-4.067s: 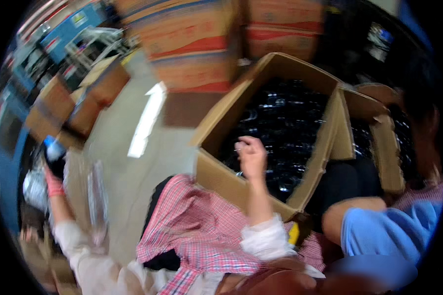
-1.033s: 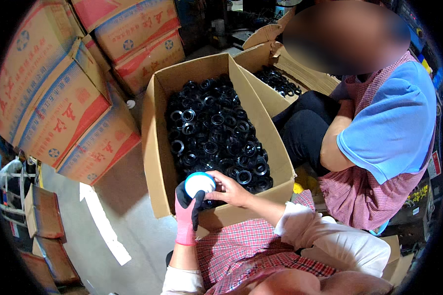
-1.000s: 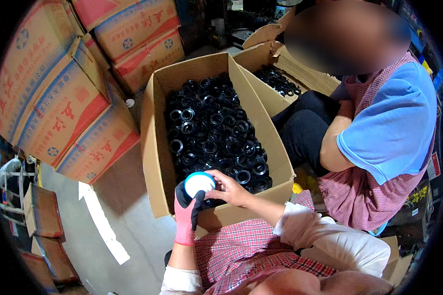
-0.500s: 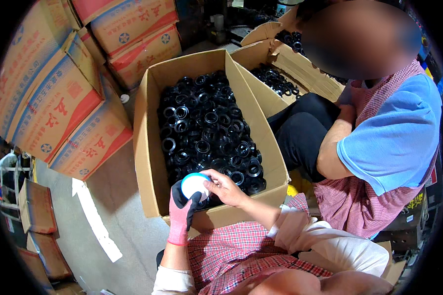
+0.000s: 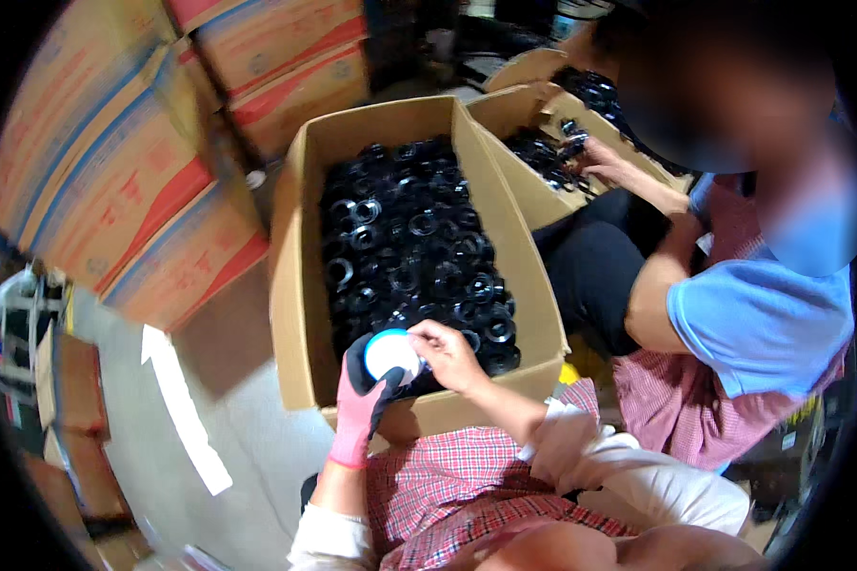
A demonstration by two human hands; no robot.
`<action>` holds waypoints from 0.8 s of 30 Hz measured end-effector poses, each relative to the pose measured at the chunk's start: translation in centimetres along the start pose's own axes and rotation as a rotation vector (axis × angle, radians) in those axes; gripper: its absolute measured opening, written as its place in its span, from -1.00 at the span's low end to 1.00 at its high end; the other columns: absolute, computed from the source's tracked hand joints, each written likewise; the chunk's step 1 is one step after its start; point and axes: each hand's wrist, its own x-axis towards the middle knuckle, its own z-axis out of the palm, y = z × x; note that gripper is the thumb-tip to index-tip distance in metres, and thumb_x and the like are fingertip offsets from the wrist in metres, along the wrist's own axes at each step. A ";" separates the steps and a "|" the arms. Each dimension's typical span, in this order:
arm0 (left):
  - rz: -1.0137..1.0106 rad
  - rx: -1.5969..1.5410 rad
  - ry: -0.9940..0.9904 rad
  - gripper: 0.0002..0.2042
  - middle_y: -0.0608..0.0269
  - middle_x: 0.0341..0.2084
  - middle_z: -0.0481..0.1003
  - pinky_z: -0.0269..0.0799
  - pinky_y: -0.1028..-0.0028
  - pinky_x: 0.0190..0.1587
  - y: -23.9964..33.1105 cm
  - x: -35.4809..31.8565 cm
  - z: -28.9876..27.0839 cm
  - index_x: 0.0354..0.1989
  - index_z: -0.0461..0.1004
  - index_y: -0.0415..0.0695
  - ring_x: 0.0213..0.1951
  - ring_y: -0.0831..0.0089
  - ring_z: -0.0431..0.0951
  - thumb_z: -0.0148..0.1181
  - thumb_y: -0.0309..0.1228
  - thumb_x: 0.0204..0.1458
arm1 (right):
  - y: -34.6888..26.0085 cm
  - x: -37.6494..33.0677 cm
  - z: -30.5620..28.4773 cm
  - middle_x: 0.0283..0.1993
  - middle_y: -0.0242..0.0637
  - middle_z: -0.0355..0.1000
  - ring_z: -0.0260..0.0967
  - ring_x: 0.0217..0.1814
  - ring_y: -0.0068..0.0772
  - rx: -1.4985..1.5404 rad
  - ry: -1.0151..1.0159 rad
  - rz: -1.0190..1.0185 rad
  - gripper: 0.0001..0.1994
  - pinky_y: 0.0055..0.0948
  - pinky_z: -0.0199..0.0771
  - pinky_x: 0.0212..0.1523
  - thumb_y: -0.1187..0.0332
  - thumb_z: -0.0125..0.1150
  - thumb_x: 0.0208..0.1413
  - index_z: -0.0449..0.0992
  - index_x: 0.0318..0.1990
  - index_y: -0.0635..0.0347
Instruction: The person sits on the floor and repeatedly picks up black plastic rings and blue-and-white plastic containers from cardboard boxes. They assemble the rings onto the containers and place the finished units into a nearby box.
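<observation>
Cardboard stack: tall brown cardboard cartons with red and blue bands [image 5: 114,181] are piled at the person's left, out of the way of the work.
Open box: a large open brown cardboard box [image 5: 295,285] sits just ahead of the knees, flaps up, so both hands reach in easily.
Contents: black ring-shaped plastic parts [image 5: 409,247] fill it loosely, nearly to the near wall.
Co-worker: a person in a blue sleeve and red checked apron [image 5: 762,324] sits at the right, a hand in a second, smaller cardboard box [image 5: 514,162].
Left hand [image 5: 362,400]: pink and black glove, fingers clamped around a round black part with a white and light-blue face [image 5: 390,354], held above the near wall of the box, face up toward the eyes.
Right hand [image 5: 448,354]: bare, fingertips pinched together on the disc's right edge, seemingly steadying or working it.
</observation>
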 end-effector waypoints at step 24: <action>0.043 0.061 0.024 -0.30 0.11 -0.01 0.37 0.34 0.38 0.10 -1.5 0.8 0.2 0.14 0.25 -0.18 0.03 0.33 0.40 0.47 -0.24 -0.17 | -1.2 -1.3 0.9 -0.26 -0.44 0.41 0.34 -0.23 -0.69 -0.010 0.029 -0.092 -0.82 -0.63 0.35 -0.21 0.35 0.09 0.28 0.43 -0.08 0.26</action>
